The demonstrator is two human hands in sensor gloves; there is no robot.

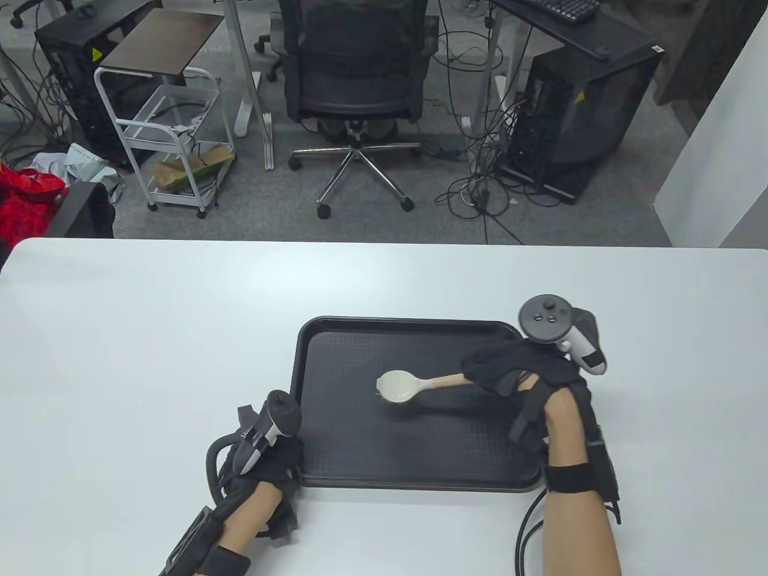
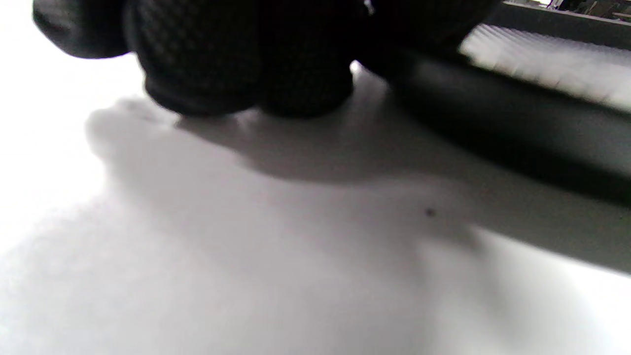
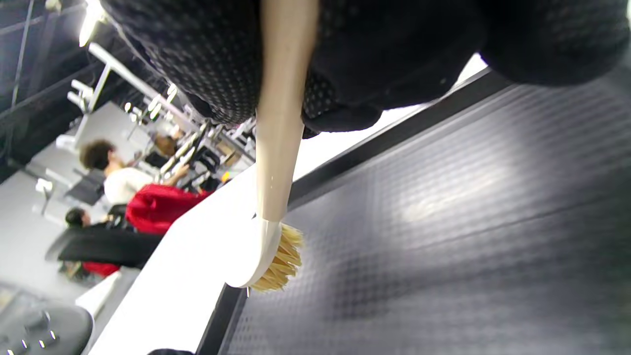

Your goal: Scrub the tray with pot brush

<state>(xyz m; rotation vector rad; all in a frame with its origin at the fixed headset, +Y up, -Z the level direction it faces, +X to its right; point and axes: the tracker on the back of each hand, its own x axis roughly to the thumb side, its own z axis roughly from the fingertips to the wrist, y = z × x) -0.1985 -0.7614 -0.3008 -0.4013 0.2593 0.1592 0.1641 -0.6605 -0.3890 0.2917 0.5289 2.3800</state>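
Landmark: black tray (image 1: 414, 474), flat on the white worktop (image 1: 150, 336), near its front edge.

Left hand (image 1: 270, 465) sits at the tray's front-left corner, gloved, tracker on its back. In the left wrist view the fingers (image 2: 207, 64) are curled down onto the worktop (image 2: 246, 256) right beside the tray's rim (image 2: 517, 143); hand seems to press against that corner, but whether it actually grips the rim cannot be told.

Pot brush (image 1: 408, 387) is over the tray's middle, round pale head pointing to the tray's left side, wooden handle running right into the right hand (image 1: 516, 369). In the right wrist view the brush (image 3: 276, 197) shows tan bristles facing the tray floor (image 3: 468, 222); bristle tips look at or just above the textured surface, contact not clear.

Right hand is over the tray's right part, fingers (image 3: 207, 59) clenched around the handle, tracker on its back above the tray's far-right corner.

Beyond the tray, past the worktop's far edge: office chair (image 1: 357, 90), white trolley (image 1: 174, 138) to its left.
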